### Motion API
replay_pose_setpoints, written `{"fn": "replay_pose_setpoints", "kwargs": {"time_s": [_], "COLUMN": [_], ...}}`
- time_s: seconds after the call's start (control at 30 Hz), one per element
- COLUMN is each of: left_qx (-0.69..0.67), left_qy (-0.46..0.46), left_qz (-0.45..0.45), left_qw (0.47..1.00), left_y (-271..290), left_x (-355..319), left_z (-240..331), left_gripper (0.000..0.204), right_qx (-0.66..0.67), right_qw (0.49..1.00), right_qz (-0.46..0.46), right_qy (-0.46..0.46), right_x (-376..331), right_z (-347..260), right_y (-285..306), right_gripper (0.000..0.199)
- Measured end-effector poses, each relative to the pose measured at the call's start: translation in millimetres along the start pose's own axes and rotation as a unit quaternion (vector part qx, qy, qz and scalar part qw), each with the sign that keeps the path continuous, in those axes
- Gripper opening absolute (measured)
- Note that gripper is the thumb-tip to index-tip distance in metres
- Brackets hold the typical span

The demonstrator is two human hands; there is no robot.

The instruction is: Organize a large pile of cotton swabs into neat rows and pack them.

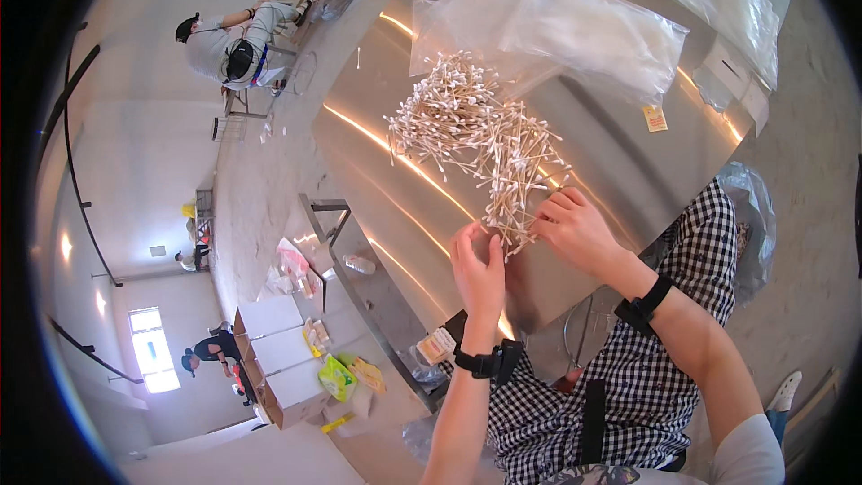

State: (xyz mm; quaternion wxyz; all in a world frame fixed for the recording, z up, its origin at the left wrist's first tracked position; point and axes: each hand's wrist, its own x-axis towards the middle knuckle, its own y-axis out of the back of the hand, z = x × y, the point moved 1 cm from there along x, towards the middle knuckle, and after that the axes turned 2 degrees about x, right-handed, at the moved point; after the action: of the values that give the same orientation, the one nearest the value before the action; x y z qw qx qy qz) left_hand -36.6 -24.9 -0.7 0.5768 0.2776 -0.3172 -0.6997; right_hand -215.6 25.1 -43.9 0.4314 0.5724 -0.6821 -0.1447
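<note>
A loose heap of cotton swabs (449,112) lies on the shiny metal table (395,224), with a narrower strand of swabs trailing toward me. At the near end of that strand is my left hand (478,274), its thumb and fingers apart beside the swab tips. From the other side my right hand (579,233) reaches in, fingers curled and pinched at the edge of the swabs. Its fingertips are partly hidden, so how many swabs it grips does not show. Black straps (489,362) circle both wrists.
Clear plastic bags (548,27) lie beyond the heap, with more bags (718,9) at the far right. A small yellow card (655,119) lies by them. Left, a lower table holds a green package (337,379) and a white carton (285,350). Other people work farther off.
</note>
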Motion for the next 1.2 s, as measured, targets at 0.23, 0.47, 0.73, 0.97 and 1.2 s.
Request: {"fn": "replay_pose_setpoints", "kwargs": {"time_s": [0.23, 0.47, 0.73, 0.97, 1.2], "left_qx": [0.088, 0.171, 0.133, 0.180, 0.198], "left_qy": [-0.197, -0.192, -0.175, -0.207, -0.205], "left_qz": [-0.009, -0.022, -0.003, -0.047, 0.010], "left_qw": [0.976, 0.966, 0.976, 0.961, 0.959], "left_y": [-16, -13, -6, -28, -27], "left_x": [42, 109, 127, 124, 123], "left_z": [41, 21, 35, 47, 43], "left_gripper": [0.028, 0.017, 0.016, 0.013, 0.012], "right_qx": [-0.002, 0.010, 0.004, 0.019, 0.014], "right_qw": [0.999, 0.999, 0.998, 0.998, 0.998], "right_qz": [0.054, 0.042, 0.052, 0.056, 0.049], "right_qy": [-0.007, -0.011, -0.016, -0.031, -0.034], "right_x": [4, 4, 5, 3, 5], "right_z": [3, 4, 4, 3, 1], "right_y": [5, 1, -1, -1, 4], "right_gripper": [0.013, 0.009, 0.006, 0.005, 0.006]}}
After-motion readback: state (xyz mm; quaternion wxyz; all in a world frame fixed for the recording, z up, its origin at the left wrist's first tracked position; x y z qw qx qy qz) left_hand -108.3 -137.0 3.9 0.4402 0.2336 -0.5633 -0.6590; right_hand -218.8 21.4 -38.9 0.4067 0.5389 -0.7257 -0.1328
